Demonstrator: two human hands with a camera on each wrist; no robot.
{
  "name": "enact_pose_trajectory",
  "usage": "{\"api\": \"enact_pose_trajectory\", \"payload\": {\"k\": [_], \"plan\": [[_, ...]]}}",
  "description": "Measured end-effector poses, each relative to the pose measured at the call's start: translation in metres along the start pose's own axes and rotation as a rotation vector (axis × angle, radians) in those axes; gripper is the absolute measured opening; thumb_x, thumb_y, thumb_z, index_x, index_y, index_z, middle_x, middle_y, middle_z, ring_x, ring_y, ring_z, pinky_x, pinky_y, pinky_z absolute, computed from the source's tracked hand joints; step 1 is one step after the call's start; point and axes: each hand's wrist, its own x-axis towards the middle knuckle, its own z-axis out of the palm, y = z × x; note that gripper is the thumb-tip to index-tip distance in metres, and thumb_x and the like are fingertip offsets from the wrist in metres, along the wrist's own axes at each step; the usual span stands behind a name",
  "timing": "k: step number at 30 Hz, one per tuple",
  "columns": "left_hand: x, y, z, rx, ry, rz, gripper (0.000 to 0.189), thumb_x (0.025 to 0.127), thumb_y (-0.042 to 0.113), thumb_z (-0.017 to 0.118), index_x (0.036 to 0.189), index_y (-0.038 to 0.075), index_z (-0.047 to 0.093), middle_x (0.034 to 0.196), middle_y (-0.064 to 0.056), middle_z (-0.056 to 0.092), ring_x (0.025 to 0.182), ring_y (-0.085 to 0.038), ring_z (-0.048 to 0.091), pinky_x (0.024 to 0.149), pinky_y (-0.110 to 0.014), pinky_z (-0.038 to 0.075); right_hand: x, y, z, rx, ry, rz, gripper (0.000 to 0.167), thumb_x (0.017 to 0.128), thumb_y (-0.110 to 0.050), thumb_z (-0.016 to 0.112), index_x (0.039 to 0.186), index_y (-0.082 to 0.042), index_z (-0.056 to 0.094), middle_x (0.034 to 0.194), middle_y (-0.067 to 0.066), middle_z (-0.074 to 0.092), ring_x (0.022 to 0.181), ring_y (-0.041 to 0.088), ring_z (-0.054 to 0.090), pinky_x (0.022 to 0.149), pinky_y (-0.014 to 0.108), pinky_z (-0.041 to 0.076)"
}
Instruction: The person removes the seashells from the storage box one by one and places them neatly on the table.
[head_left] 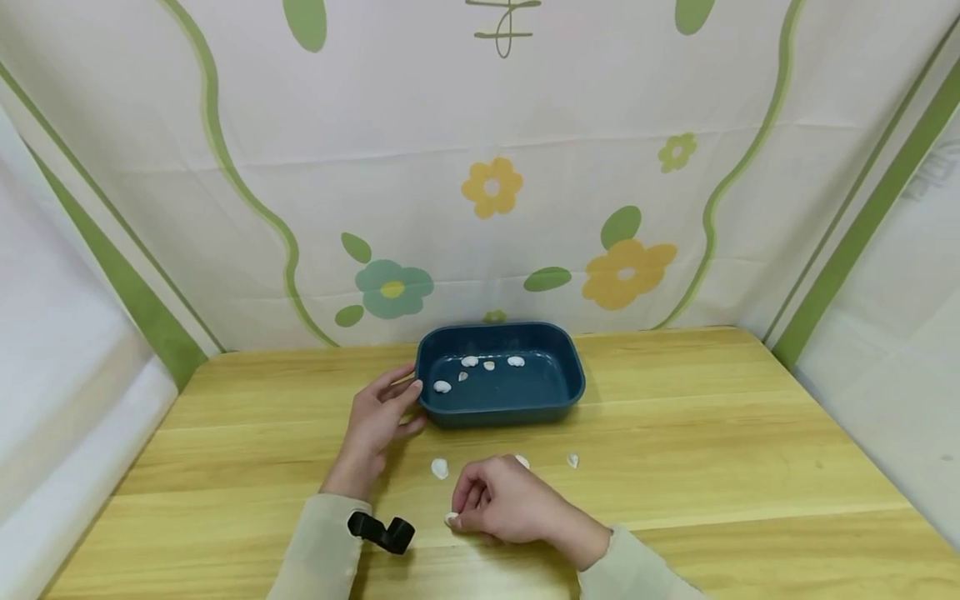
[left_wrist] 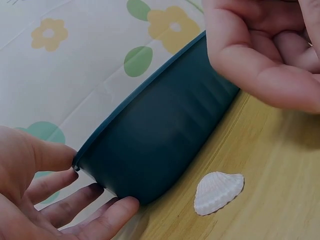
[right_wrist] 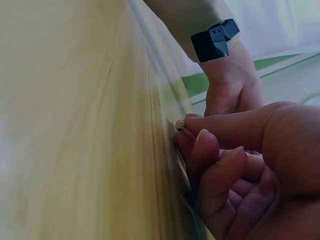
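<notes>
A dark blue rectangular dish [head_left: 498, 411] sits near the back of the table with several small white seashells inside, such as one shell [head_left: 442, 387] at its left end. My left hand [head_left: 377, 421] rests against that end, thumb at the rim and fingers spread on the outer wall [left_wrist: 150, 145]. In front of the dish, my right hand [head_left: 513, 504] pinches a small white seashell [right_wrist: 180, 125] between thumb and fingertip, low over the table. A ribbed white shell [left_wrist: 218, 192] lies on the wood between the hands and the dish.
Another shell [head_left: 573, 460] lies right of the right hand, and one shell [head_left: 522, 461] is partly hidden behind that hand. A black wrist mount [head_left: 382, 532] is strapped on the left sleeve. Behind the wooden table [head_left: 697, 433] hangs a flowered cloth [head_left: 420, 208].
</notes>
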Motion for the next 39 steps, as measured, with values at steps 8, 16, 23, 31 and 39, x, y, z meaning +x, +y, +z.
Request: {"api": "enact_pose_trajectory", "payload": {"k": [8, 16, 23, 31, 39], "plan": [[-0.001, 0.0, 0.0, 0.003, -0.001, -0.004, 0.045, 0.108, 0.023, 0.069, 0.152, 0.017, 0.062, 0.155, -0.018, 0.061, 0.129, -0.033, 0.068, 0.093, -0.043, 0.068, 0.005, -0.006, 0.007, -0.074, -0.001, -0.039, 0.013, 0.09, -0.012, 0.087, 0.082, -0.015, 0.076, 0.067, -0.008, 0.064, 0.051, 0.004, 0.055, 0.056, 0.017, 0.048], [0.002, 0.001, 0.002, 0.004, 0.0, -0.003, 0.043, 0.108, 0.023, 0.068, 0.151, 0.019, 0.063, 0.155, -0.016, 0.062, 0.13, -0.033, 0.068, 0.093, -0.043, 0.067, 0.01, -0.008, 0.006, -0.122, 0.038, -0.034, 0.012, 0.087, -0.014, 0.088, 0.081, -0.016, 0.079, 0.069, -0.009, 0.066, 0.064, 0.002, 0.057, 0.06, 0.017, 0.047], [0.001, 0.003, 0.003, 0.004, 0.001, -0.004, 0.043, 0.108, 0.023, 0.068, 0.151, 0.018, 0.063, 0.155, -0.016, 0.062, 0.132, -0.034, 0.066, 0.093, -0.043, 0.067, 0.012, -0.006, 0.006, -0.116, 0.064, 0.002, 0.012, 0.085, -0.016, 0.09, 0.078, -0.018, 0.079, 0.066, -0.01, 0.066, 0.06, 0.004, 0.057, 0.057, 0.018, 0.045], [0.001, 0.003, 0.0, 0.008, -0.009, -0.011, 0.044, 0.108, 0.023, 0.069, 0.151, 0.019, 0.063, 0.156, -0.016, 0.061, 0.131, -0.034, 0.067, 0.094, -0.043, 0.067, 0.012, -0.007, 0.006, -0.13, 0.071, -0.003, 0.013, 0.085, -0.017, 0.09, 0.078, -0.018, 0.08, 0.066, -0.009, 0.066, 0.062, 0.004, 0.057, 0.057, 0.018, 0.044], [0.007, 0.001, -0.009, 0.028, -0.07, -0.007, 0.045, 0.109, 0.021, 0.066, 0.153, 0.018, 0.06, 0.158, -0.017, 0.059, 0.13, -0.034, 0.067, 0.093, -0.043, 0.067, 0.012, -0.007, 0.007, -0.131, 0.056, -0.007, 0.012, 0.086, -0.017, 0.09, 0.079, -0.018, 0.08, 0.066, -0.009, 0.065, 0.063, 0.004, 0.056, 0.058, 0.018, 0.043]]}}
